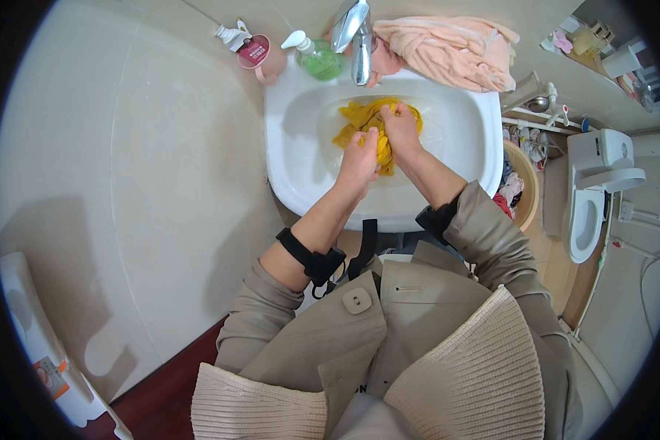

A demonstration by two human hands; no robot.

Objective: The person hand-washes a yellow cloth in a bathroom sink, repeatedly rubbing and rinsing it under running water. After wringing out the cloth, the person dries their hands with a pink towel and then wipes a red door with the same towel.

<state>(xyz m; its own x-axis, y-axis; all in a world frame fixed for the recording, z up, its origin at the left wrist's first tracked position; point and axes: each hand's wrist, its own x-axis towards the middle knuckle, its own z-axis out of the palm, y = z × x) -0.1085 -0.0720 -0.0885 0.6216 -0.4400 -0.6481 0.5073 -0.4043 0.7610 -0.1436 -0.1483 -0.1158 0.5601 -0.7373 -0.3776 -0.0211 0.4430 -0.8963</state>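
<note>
A wet yellow cloth is bunched up in the basin of a white washbasin. My left hand grips the lower left part of it, thumb on top. Close by on the right, my right hand holds the cloth's upper right part between thumb and fingers. Both hands are inside the basin, below the chrome faucet. What the fingers do under the cloth is hidden. Water appears to lie around the cloth.
Behind the basin stand a pink cup, a green soap pump bottle and a peach towel. A tub of clothes sits at the right, near a toilet. A tiled wall borders the left side.
</note>
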